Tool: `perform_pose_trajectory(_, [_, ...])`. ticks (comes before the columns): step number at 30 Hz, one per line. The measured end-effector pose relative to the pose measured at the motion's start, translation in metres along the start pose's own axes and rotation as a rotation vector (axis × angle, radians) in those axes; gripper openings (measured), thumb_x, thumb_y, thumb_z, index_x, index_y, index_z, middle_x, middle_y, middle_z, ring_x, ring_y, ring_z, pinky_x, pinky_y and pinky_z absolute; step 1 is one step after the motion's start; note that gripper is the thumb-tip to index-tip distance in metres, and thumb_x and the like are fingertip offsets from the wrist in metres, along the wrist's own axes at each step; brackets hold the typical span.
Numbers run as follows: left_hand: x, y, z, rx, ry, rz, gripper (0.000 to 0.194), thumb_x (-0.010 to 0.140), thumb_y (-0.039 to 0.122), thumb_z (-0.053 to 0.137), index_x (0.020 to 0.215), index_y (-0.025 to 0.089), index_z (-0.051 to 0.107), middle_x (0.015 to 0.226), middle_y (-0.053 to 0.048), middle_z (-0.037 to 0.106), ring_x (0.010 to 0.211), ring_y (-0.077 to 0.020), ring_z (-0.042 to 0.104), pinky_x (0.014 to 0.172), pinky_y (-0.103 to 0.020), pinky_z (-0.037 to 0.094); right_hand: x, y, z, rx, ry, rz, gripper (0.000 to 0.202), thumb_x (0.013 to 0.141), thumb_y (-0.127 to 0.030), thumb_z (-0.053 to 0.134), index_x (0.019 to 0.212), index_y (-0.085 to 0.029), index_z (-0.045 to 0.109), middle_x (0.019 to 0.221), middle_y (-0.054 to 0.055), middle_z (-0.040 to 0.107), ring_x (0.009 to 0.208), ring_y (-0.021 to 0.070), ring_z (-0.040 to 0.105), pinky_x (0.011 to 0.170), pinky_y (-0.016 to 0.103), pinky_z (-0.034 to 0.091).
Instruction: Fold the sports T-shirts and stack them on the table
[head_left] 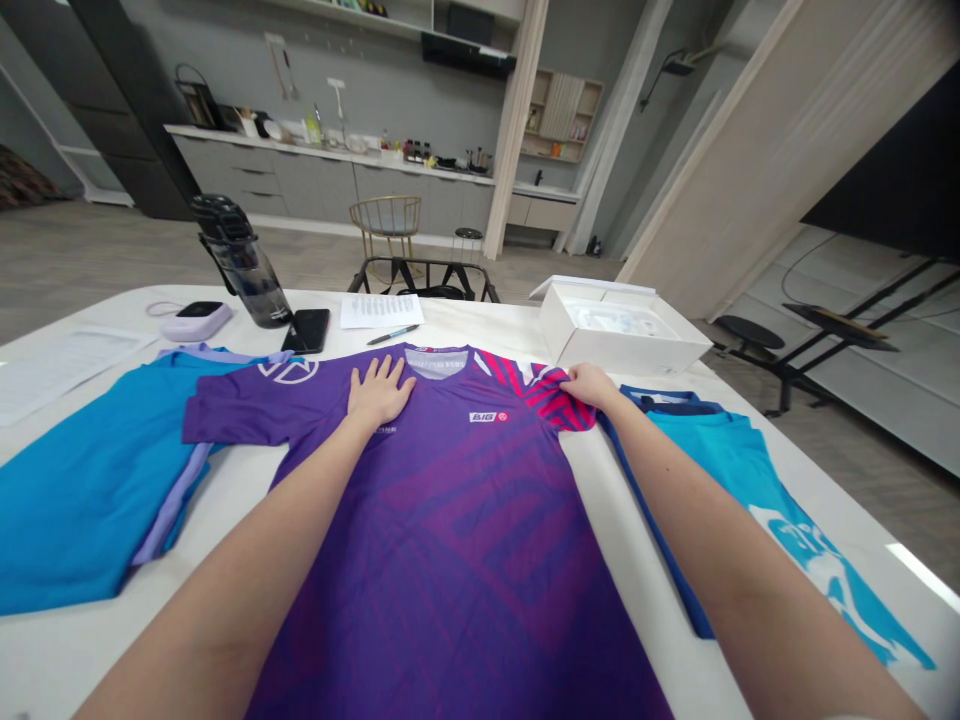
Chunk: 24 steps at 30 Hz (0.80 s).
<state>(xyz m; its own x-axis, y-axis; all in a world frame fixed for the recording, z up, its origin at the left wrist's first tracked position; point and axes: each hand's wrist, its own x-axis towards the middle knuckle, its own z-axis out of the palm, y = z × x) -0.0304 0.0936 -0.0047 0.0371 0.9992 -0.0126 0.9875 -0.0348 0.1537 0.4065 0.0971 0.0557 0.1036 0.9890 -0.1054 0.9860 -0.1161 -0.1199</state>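
"Purple patterned jersey (pixel 457 520) lay where?"

"Flat on the white table (pixel 480 322), hem out of view. Left hand (pixel 379 393) lay spread upon it; right hand (pixel 591 386) pinched its red-striped sleeve (pixel 559 402). White box (pixel 622 348) stood beyond, contents unclear."

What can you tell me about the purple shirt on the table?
The purple shirt lies face up and mostly flat, collar away from the person, its lower end running out of the picture. It looks like thin, smooth sports fabric with a faint angular magenta pattern. It has a round neck, short sleeves, a white "BIG" logo on the chest, a white emblem on the left sleeve and pink-and-blue stripes on the right one. The left hand presses near the collar; the right holds the striped sleeve.
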Motion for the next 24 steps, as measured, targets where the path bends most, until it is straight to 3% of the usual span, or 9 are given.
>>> perform_pose_trajectory(4, [0.006,0.004,-0.001,-0.002,-0.002,0.005,0.075,0.099,0.064,0.011,0.163,0.027,0.023,0.17,-0.003,0.018,0.157,-0.0288,0.013,0.125,-0.06,0.011,-0.001,0.002,0.004,0.004,0.114,-0.039,0.014,0.085,-0.024,0.055,0.077,-0.019,0.066,0.073,0.005,0.067,0.073,0.0189,0.062,0.063,0.026,0.04])
perform_pose_trajectory(8, [0.012,0.005,0.0,0.003,0.002,0.021,0.075,0.099,0.063,0.012,0.163,0.026,0.023,0.169,-0.003,0.019,0.157,-0.0274,0.014,0.126,-0.057,0.012,-0.002,0.002,0.005,-0.005,0.141,-0.011,0.019,0.083,-0.023,0.06,0.101,-0.019,0.066,0.091,0.008,0.072,0.084,0.0228,0.064,0.067,0.028,0.041])
perform_pose_trajectory(12, [0.014,0.004,0.001,0.011,0.014,0.033,0.075,0.099,0.063,0.012,0.163,0.026,0.023,0.169,-0.003,0.019,0.157,-0.0276,0.014,0.125,-0.057,0.012,-0.005,-0.003,0.002,0.05,0.05,0.071,0.048,0.081,-0.04,0.072,0.122,-0.019,0.061,0.102,0.011,0.073,0.089,0.026,0.067,0.071,0.03,0.046])
perform_pose_trajectory(15, [0.013,0.003,0.001,0.009,0.017,0.038,0.075,0.099,0.064,0.011,0.163,0.025,0.023,0.169,-0.003,0.019,0.157,-0.0279,0.014,0.125,-0.058,0.012,-0.005,-0.006,0.003,0.149,0.004,0.022,0.042,0.091,-0.056,0.06,0.107,-0.018,0.07,0.096,0.011,0.074,0.092,0.0259,0.068,0.077,0.03,0.047])
perform_pose_trajectory(17, [0.013,0.003,0.001,0.005,0.013,0.039,0.076,0.099,0.063,0.011,0.163,0.025,0.023,0.169,-0.003,0.019,0.157,-0.0277,0.014,0.125,-0.058,0.011,-0.004,-0.005,0.004,0.165,0.074,0.031,0.042,0.102,-0.048,0.043,0.105,-0.017,0.072,0.101,0.013,0.075,0.099,0.0266,0.069,0.084,0.031,0.047])
perform_pose_trajectory(20, [0.012,0.004,0.001,0.004,0.01,0.034,0.076,0.099,0.063,0.011,0.163,0.025,0.023,0.169,-0.002,0.018,0.157,-0.0276,0.014,0.125,-0.058,0.011,-0.004,-0.001,0.006,0.105,0.206,0.149,0.037,0.101,-0.027,0.041,0.129,-0.015,0.063,0.122,0.018,0.07,0.111,0.0285,0.066,0.089,0.034,0.047])
perform_pose_trajectory(22, [0.012,0.004,0.001,0.008,0.01,0.035,0.075,0.099,0.063,0.011,0.163,0.025,0.023,0.169,-0.003,0.018,0.157,-0.0276,0.014,0.125,-0.058,0.011,-0.004,0.001,0.005,0.038,0.171,0.192,0.041,0.097,-0.027,0.051,0.136,-0.015,0.058,0.129,0.019,0.067,0.115,0.0301,0.065,0.09,0.036,0.048])
perform_pose_trajectory(24, [0.013,0.004,0.001,0.01,0.012,0.039,0.075,0.099,0.063,0.011,0.163,0.025,0.024,0.17,-0.003,0.018,0.157,-0.0277,0.014,0.125,-0.058,0.011,-0.004,0.0,0.004,-0.005,0.062,0.158,0.04,0.094,-0.037,0.058,0.129,-0.017,0.063,0.127,0.017,0.068,0.114,0.0307,0.065,0.09,0.036,0.048])
